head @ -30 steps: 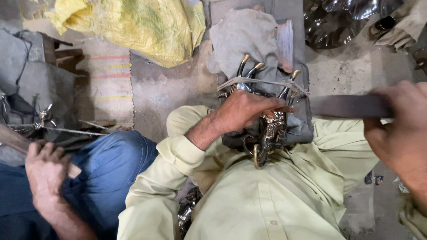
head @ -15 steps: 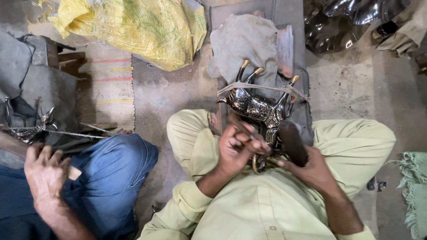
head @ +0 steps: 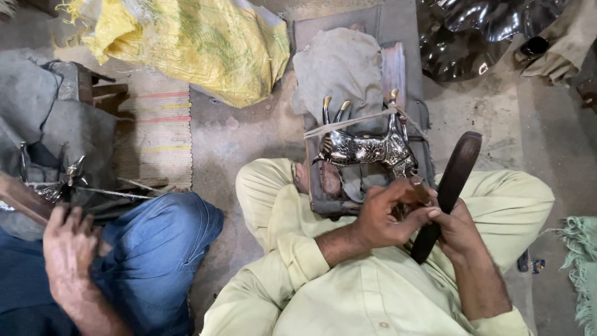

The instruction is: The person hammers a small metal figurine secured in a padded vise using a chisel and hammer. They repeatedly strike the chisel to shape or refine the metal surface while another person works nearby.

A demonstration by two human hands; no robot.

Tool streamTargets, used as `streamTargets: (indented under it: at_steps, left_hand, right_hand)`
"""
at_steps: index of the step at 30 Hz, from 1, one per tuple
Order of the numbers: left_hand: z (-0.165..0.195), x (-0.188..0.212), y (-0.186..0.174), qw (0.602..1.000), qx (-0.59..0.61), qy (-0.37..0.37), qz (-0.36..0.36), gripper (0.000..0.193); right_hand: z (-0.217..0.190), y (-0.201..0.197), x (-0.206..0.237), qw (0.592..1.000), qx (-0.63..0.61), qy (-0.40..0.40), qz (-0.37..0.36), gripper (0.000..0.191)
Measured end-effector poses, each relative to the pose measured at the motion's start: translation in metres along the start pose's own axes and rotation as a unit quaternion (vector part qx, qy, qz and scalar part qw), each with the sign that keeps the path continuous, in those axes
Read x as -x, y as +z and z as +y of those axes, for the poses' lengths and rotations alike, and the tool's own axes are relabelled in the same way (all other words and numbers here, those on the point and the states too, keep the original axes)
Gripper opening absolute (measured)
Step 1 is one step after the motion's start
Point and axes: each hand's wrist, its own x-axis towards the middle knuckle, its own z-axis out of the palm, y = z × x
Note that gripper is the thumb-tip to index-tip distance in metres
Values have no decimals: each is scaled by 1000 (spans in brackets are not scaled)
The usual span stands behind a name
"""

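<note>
A shiny metal animal figurine (head: 367, 149) with brass-coloured legs lies on its side, tied by a cord to a dark padded block (head: 323, 193) between my knees. My left hand (head: 385, 218) is closed around a small brownish punch (head: 420, 187) whose tip is at the figurine's near right end. My right hand (head: 459, 231) grips the lower end of a long dark wooden bat (head: 457, 177), which slants up and to the right beside the figurine. Both hands touch each other just below the figurine.
A co-worker in blue trousers sits at the left; their hand (head: 68, 249) holds a tool by another metal piece (head: 59, 180). A yellow sack (head: 186, 43) lies at the top, a grey cloth (head: 339, 65) behind the block, shiny dark metalware (head: 466, 37) top right.
My left hand has come off the figurine and drawn back toward my body, leaving the figurine uncovered. My right hand has swung the dark bat in from the right, next to the left hand.
</note>
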Motion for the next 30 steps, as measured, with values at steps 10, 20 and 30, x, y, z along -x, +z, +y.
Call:
streamTargets:
  at_steps: [10, 20, 30]
  left_hand:
    - [15, 28, -104, 953, -170, -61, 244, 10]
    - [-11, 28, -93, 773, -576, -255, 73, 61]
    - [1, 56, -65, 811, -530, -202, 141, 44]
  right_hand:
    - [20, 1, -11, 998, 53, 42, 4, 22]
    - [15, 3, -14, 999, 27, 29, 33, 22]
    - [-10, 2, -25, 996, -56, -7, 68, 30]
